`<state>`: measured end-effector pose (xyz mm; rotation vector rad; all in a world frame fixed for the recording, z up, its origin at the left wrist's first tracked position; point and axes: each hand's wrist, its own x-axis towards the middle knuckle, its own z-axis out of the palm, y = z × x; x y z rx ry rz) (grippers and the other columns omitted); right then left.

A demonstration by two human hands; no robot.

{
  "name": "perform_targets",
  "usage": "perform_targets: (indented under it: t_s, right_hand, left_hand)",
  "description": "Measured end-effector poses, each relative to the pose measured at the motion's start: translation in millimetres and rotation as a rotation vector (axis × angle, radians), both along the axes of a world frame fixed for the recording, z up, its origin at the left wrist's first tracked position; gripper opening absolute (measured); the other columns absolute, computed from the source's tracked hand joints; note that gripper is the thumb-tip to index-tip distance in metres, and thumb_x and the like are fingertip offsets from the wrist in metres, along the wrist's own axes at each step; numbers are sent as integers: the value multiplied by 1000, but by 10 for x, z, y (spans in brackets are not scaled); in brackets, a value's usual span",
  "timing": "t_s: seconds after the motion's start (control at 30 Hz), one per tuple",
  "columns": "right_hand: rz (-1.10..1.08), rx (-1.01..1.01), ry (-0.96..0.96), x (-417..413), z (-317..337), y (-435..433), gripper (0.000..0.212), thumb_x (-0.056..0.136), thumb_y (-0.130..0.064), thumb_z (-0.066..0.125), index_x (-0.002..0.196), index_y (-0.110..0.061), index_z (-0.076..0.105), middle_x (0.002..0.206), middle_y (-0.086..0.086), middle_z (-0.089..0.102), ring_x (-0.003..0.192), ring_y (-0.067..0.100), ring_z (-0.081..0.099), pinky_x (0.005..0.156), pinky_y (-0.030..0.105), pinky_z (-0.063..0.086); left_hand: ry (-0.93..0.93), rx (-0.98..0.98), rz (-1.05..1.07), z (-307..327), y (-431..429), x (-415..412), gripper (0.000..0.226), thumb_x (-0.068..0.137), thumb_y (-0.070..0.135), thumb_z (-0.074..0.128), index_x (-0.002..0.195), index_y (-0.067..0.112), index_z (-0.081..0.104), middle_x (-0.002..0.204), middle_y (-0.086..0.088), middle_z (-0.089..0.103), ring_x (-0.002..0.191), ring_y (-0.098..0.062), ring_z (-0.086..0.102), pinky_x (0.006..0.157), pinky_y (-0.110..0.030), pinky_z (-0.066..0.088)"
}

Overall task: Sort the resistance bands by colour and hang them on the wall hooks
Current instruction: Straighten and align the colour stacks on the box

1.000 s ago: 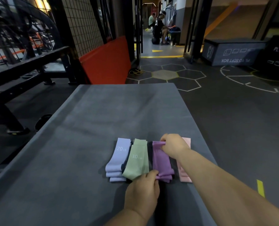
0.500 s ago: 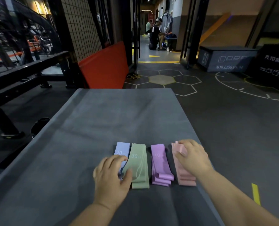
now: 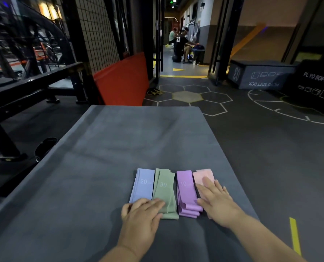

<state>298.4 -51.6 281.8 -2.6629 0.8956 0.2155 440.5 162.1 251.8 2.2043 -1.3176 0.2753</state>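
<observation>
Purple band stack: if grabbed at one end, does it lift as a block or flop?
Probably floppy: the purple stack is thin flat loops whose near ends fan out unevenly, so it would likely droop and separate. Likely light, lying flat, so unlikely to roll. On the grey mat a push may bunch the layers rather than slide them.

Place: a gym training floor.
Boxes: beyond the tabletop [image 3: 119, 148], to its right, stand a grey box [image 3: 261, 76] and a black box [image 3: 316, 86], both printed "PLYO SOFT BOX".
Floor: past the tabletop's far edge, the dark flooring carries painted hexagons [image 3: 187, 96], one filled yellow.
Equipment: left of the tabletop is a black metal frame [image 3: 34, 86]; a red mat [image 3: 121, 80] leans upright beyond its far edge.
Bands: folded resistance bands [image 3: 165, 186] in four colours lie at the tabletop's near end, three numbered 20, 30 and 10.
</observation>
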Motion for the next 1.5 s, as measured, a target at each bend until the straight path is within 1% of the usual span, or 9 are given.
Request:
perform_targets:
  t_s: [0.37, 0.57, 0.83, 0.97, 1.1, 1.17, 1.27, 1.4, 1.5]
  right_hand:
    - [-109, -52, -26, 36, -49, 48, 53, 103, -38, 22, 152, -31, 2, 161, -2, -10, 148, 24, -6, 120, 38, -1]
    - [-118, -52, -30, 17, -57, 58, 52, 103, -39, 20, 152, -30, 5, 161, -2, -8, 149, 22, -5, 120, 38, -1]
    - [-196, -14, -84, -11, 69, 104, 53, 102, -41, 18, 153, -32, 9, 161, -7, -6, 149, 19, -3, 120, 38, 7]
    - [-144, -112, -105, 12, 283, 209, 51, 101, -43, 14, 151, -36, 11, 161, -7, -2, 149, 18, -6, 120, 42, 2]
    - [47, -209, -155, 182, 499, 464, 70, 90, -59, 3, 145, -28, 32, 155, -7, 27, 146, 16, 11, 118, 34, 11]
    - [122, -138, -162, 306, 525, 606, 64, 94, -60, 14, 144, -27, 35, 151, -6, 36, 141, 16, 24, 115, 32, 17]
    - [197, -86, -102, 479, 439, 821, 61, 95, -60, 25, 147, -30, 28, 157, -1, 27, 143, 17, 23, 119, 38, 8]
    - [265, -133, 5, 608, 249, 917, 99, 61, -74, -3, 150, -36, 17, 160, -2, 14, 147, 24, 15, 119, 46, -4]
    - [277, -160, 33, 619, 232, 886, 93, 66, -69, -3, 150, -35, 17, 161, -1, 13, 146, 22, 15, 117, 46, -8]
  left_hand:
    - [-158, -6, 110, 17, -69, -142, 34, 80, 41, 43, 98, 36, 71, 102, 28, 64, 93, -4, 43, 79, -31, 23]
    - [-75, 58, 152, -22, -87, -173, 34, 82, 44, 41, 102, 41, 68, 98, 27, 57, 93, -4, 42, 84, -33, 23]
    - [-35, 72, 130, 13, -33, -110, 40, 84, 52, 41, 116, 42, 62, 113, 28, 59, 109, -3, 42, 90, -33, 22]
    - [-14, 9, 144, 20, -36, -68, 43, 88, 52, 39, 124, 39, 58, 124, 26, 58, 124, -5, 40, 100, -39, 20]
    - [155, -160, 290, 140, -57, 4, 48, 86, 50, 36, 118, 28, 63, 129, 11, 60, 123, -13, 43, 101, -35, 26]
    - [375, -152, 369, 187, -59, 99, 50, 90, 47, 38, 127, 20, 58, 138, 3, 53, 128, -21, 42, 106, -36, 30]
    - [641, -127, 423, 196, -51, 189, 48, 94, 32, 49, 138, 14, 45, 145, -5, 43, 131, -26, 40, 110, -40, 33]
    - [736, -143, 374, 239, -59, 142, 48, 96, 27, 47, 142, 18, 39, 139, -2, 46, 119, -18, 48, 100, -30, 37]
    - [761, -134, 375, 242, -70, 147, 47, 97, 27, 45, 143, 20, 39, 139, -3, 47, 118, -19, 50, 103, -31, 39]
